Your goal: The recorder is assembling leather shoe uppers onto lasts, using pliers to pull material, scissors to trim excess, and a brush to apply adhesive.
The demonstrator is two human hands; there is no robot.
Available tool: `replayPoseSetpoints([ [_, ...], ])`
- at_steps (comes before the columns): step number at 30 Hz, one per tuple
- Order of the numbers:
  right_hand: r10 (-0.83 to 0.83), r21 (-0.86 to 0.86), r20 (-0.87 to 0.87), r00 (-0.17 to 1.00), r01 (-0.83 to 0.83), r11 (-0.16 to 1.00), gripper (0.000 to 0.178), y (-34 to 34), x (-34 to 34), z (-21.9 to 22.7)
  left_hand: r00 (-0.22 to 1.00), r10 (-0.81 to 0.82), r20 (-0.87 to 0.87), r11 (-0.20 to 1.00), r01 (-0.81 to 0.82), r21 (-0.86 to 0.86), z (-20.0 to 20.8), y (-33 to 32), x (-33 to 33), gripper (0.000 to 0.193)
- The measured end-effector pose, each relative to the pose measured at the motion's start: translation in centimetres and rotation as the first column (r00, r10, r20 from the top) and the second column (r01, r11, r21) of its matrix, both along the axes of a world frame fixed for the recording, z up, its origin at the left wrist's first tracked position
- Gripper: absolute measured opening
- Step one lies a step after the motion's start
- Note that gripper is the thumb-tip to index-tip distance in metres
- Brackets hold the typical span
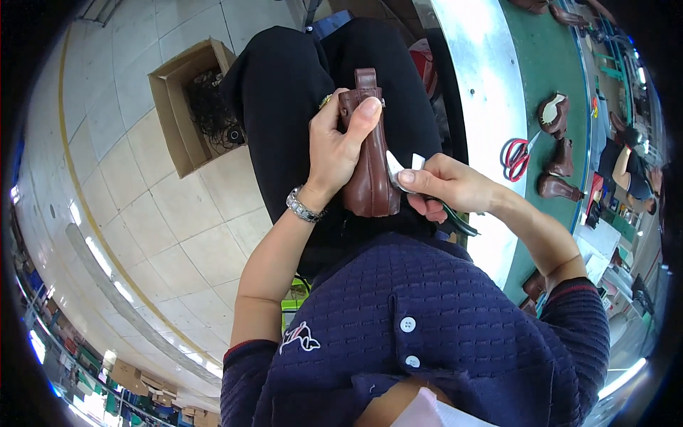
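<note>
My left hand (340,142) is closed round the upper part of a brown leather boot (371,181), its thumb lying on the leather near the top. The boot stands over my lap with a leather pull loop (366,78) at its upper end and a seam down its side. My right hand (445,185) is closed in a pinch at the boot's right side. Its thumb presses on a white pointed piece (395,171), perhaps cloth or a blade. From under the same hand a tool with a dark green and black handle (459,219) sticks out; its working end is hidden.
At my right runs a bench with a pale metal edge (491,85) and green top (544,64). Red-handled scissors (517,158) and several brown boots (562,156) lie there. On the tiled floor at my left stands a cardboard box (171,117) with dark tangled contents. A person (629,171) is at far right.
</note>
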State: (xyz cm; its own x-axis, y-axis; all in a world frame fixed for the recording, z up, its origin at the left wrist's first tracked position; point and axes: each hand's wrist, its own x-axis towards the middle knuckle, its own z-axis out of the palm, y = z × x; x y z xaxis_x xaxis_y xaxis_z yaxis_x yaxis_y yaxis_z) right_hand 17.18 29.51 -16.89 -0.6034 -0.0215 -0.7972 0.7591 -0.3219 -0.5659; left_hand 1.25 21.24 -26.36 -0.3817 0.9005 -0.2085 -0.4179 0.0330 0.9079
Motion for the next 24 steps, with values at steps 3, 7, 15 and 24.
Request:
replayPoseSetpoints([
  [3,0.089,0.011,-0.004,0.996,-0.089,0.996,0.071,1.0,-0.3,0.3,0.999,0.022,-0.03,1.0,-0.022,-0.008,0.0,0.2,0.3,0.033],
  [7,0.316,0.222,0.061,0.947,-0.322,0.92,0.071,2.5,-1.5,1.3,0.999,0.01,-0.034,0.999,-0.011,-0.038,0.5,0.3,0.1,0.033],
  [15,0.341,0.249,0.256,0.905,-0.402,0.881,0.067,2.3,-4.7,3.4,0.999,0.029,0.042,0.999,-0.027,-0.043,0.0,0.5,-0.6,0.032],
  [24,0.02,0.473,0.311,0.95,-0.173,0.864,0.066,-2.4,-4.2,3.1,0.997,0.047,0.064,0.998,-0.044,-0.054,0.0,0.7,-1.2,0.037],
])
